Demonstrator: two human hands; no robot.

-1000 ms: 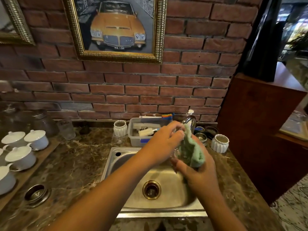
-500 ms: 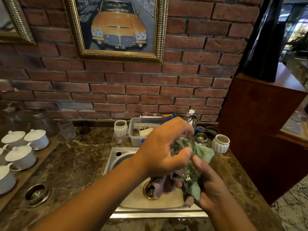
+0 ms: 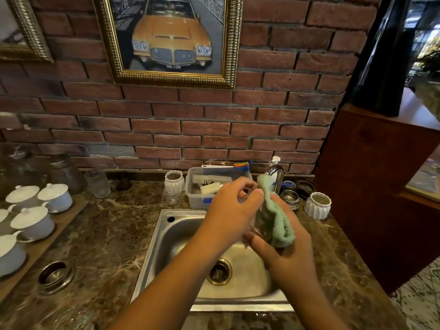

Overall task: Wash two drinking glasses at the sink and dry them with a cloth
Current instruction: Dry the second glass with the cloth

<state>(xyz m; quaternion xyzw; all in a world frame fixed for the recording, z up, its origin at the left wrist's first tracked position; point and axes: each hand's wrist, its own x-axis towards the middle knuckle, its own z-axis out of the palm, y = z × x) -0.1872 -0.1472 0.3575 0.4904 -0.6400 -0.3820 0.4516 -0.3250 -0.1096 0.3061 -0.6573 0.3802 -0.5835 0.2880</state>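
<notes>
Over the steel sink (image 3: 166, 236) my two hands hold one clear drinking glass (image 3: 257, 226); most of it is hidden between them. A green cloth (image 3: 276, 220) is draped over its right side and sticks up past the rim. My right hand (image 3: 289, 254) cups the cloth and the glass from below and the right. The fingers of my left hand (image 3: 229, 211) curl round the upper part of the glass. Another clear glass (image 3: 98, 184) stands on the counter at the back left.
The faucet (image 3: 276, 173) rises just behind my hands. A grey tub (image 3: 197, 197) with brushes and white ribbed cups (image 3: 317, 206) line the back of the marble counter. White lidded cups on a wooden tray (image 3: 31, 221) fill the left side. A wooden cabinet (image 3: 371, 186) closes off the right.
The cloth was spread low around the glass half a second ago; now it is bunched up its right side. My left hand has shifted from a full grip to the upper part.
</notes>
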